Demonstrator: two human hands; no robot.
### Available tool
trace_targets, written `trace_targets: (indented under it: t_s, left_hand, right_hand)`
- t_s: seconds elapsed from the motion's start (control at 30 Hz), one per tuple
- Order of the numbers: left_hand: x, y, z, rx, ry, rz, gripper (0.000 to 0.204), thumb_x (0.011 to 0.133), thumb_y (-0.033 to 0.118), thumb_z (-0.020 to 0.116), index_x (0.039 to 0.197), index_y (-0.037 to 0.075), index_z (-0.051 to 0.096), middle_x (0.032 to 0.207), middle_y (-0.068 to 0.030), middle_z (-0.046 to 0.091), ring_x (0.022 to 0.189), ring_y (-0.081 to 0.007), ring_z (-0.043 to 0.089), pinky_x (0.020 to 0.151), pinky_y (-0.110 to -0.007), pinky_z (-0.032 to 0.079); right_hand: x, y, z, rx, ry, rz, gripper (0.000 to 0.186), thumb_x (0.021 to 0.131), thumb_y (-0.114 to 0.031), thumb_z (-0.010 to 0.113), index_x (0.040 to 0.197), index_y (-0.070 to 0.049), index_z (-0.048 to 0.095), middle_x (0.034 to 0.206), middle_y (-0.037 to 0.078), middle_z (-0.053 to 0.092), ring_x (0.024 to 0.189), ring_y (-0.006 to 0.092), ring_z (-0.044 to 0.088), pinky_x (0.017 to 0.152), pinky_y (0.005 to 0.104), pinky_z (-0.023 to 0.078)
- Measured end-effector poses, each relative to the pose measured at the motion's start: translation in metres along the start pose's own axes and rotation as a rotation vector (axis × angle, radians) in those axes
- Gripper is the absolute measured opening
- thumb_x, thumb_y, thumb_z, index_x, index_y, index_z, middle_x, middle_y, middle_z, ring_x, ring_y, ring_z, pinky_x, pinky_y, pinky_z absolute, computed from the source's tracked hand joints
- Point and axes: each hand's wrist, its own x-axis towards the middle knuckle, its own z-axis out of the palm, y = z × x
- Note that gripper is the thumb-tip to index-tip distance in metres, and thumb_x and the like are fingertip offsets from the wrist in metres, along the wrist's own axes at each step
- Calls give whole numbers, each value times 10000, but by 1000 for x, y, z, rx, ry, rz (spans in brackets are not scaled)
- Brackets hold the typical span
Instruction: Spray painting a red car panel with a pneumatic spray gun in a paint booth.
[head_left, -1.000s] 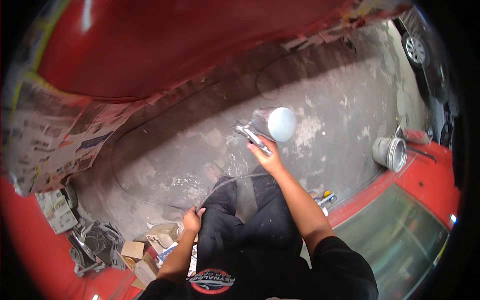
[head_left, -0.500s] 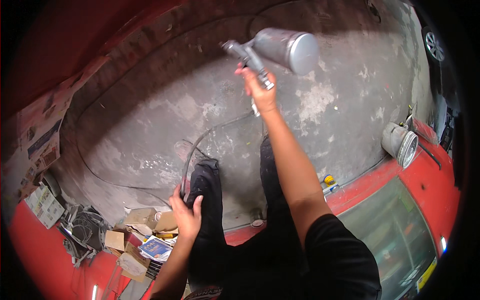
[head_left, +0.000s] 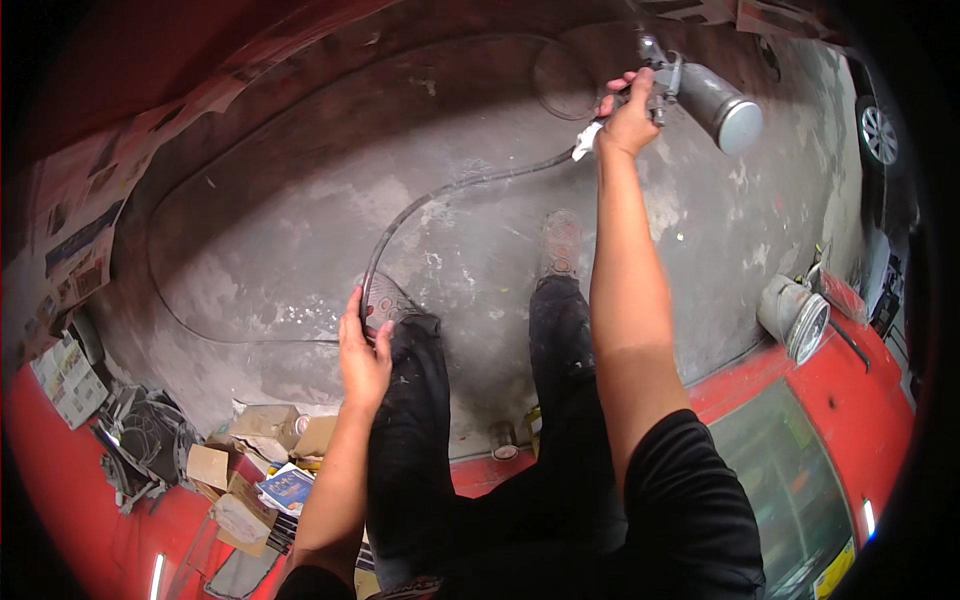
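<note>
My right hand [head_left: 630, 120] is wrapped round the handle of a spray gun [head_left: 662, 78], held out far and to the right. A grey metal cup [head_left: 718, 108] with a pale round end is fixed to the gun. White wrapping [head_left: 587, 141] covers the joint where a dark air hose [head_left: 455, 186] meets the handle. The hose curves down to my left hand [head_left: 366, 350], whose fingers are closed round it above my left shoe. Part of the hose behind that hand is hidden. At the upper left hangs a red panel [head_left: 190, 60] edged with newspaper [head_left: 75, 235].
More hose [head_left: 152, 260] loops over the worn grey floor [head_left: 300, 230]. Cardboard boxes [head_left: 262, 430] and tangled dark parts [head_left: 150, 440] lie on a red surface at lower left. On the right are a bucket [head_left: 795, 315], a red car body [head_left: 735, 385] with glass, and a wheel [head_left: 878, 135].
My right hand has carried the spray gun farther out and to the right, drawing the hose along. My left hand has shifted slightly upward, and my right foot has come into view.
</note>
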Motion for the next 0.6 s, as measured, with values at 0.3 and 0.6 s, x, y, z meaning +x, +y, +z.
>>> trace_targets:
  t_s: [0.3, 0.6]
  left_hand:
    - [-65, -89, -69, 69, 191, -192, 553, 819, 0, 607, 1333, 79, 419, 1044, -135, 523, 815, -191, 522, 747, -296, 444]
    - [-135, -100, -82, 111, 183, -358, 395, 801, 80, 670, 1184, 114, 579, 893, -86, 407, 618, -140, 426, 542, -252, 424]
  right_hand:
    - [-192, 87, 79, -251, -481, 84, 198, 858, -246, 653, 829, -58, 595, 647, 15, 591, 442, 61, 461, 397, 202, 326]
    - [-287, 84, 149, -365, -976, 41, 202, 825, -216, 697, 873, -26, 650, 739, -16, 625, 669, 65, 538, 624, 217, 436]
